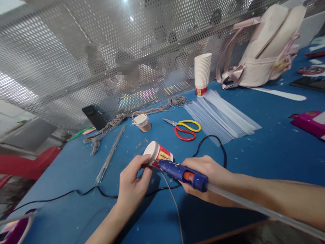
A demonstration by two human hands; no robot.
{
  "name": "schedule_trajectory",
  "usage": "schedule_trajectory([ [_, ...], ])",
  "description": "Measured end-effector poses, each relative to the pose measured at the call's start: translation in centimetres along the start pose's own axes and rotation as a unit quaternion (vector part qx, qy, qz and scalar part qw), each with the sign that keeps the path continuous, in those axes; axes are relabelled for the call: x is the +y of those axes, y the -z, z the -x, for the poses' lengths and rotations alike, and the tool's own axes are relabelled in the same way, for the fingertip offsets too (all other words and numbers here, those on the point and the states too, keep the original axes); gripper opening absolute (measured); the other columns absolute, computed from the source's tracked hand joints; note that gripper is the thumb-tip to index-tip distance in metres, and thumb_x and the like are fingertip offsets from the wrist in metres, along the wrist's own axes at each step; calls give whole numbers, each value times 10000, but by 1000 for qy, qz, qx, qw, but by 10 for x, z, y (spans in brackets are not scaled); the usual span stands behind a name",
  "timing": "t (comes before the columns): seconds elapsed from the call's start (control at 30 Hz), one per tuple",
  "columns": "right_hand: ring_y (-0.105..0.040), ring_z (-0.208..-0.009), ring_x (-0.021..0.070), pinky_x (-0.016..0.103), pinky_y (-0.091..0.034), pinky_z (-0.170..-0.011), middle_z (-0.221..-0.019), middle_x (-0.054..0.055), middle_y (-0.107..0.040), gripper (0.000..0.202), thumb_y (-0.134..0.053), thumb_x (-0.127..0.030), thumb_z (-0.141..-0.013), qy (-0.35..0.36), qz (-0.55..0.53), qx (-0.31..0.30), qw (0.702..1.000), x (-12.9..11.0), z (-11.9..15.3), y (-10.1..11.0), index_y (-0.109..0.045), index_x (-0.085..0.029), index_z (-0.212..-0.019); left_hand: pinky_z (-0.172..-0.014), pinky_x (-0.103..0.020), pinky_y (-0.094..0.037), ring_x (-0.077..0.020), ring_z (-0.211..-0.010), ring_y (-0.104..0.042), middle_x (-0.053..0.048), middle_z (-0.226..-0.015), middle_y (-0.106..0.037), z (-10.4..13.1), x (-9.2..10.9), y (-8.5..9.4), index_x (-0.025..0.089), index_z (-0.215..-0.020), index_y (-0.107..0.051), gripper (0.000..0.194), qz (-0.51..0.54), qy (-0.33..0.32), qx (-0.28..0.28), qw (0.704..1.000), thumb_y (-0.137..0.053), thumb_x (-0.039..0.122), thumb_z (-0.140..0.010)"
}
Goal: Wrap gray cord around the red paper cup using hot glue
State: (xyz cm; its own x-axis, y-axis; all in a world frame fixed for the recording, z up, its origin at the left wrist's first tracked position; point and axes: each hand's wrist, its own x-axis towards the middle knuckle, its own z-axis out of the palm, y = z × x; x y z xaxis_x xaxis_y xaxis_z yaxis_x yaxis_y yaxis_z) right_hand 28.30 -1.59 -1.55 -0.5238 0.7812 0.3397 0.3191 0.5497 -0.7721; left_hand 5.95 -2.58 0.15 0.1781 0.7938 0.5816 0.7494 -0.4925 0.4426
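Pinched at its rim end by my left hand (134,183) is a red and white paper cup (164,155), lying on its side just above the table. Grey cord is wound around the cup near that end, and a loose length of the cord (173,198) trails toward me. My right hand (214,173) is wrapped around a blue hot glue gun (175,171). Its nozzle end is at the cord on the cup; whether it touches cannot be seen. A long clear glue stick (248,202) sticks out of the gun's back. The gun's handle is mostly hidden by my hand.
Beyond the cup are scissors (185,128), a small cord-trimmed cup (142,122), clear glue sticks (223,118), stacked paper cups (202,73) and grey cord (119,118). A phone (93,117) leans on the mesh screen. A backpack (266,51) stands right. A black cable (73,192) crosses the blue table.
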Motion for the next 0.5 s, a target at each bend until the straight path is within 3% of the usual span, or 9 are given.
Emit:
schedule_trajectory([
  [0.2, -350, -484, 78, 212, -295, -483, -576, -30, -491, 100, -578, -229, -747, -10, -9, 35, 999, 1, -3, 5, -537, -170, -677, -601, -189, -480, -100, -629, -594, 21, -732, -654, -1, -1, -1, 191, -895, -636, 212, 5, -7, 0, 1000, -497, 87, -772],
  [0.37, -370, -490, 80, 203, -289, -471, -595, -23, -534, 69, -593, -221, -729, -29, -1, -12, 1000, -4, -1, 6, -557, -163, -720, -595, -206, -486, -110, -629, -602, 5, -739, -663, 0, -2, -1, 182, -896, -639, 184, 1, 7, -1, 1000, -506, 120, -786],
  [0.5, -332, -466, 74, 195, -272, -449, -572, -32, -516, 64, -584, -218, -725, 8, 6, -19, 1000, -7, -1, 5, -548, -166, -722, -579, -210, -483, -111, -609, -600, 5, -723, -662, 0, 0, -1, 182, -901, -643, 175, -7, 10, -3, 1000, -515, 143, -788],
])
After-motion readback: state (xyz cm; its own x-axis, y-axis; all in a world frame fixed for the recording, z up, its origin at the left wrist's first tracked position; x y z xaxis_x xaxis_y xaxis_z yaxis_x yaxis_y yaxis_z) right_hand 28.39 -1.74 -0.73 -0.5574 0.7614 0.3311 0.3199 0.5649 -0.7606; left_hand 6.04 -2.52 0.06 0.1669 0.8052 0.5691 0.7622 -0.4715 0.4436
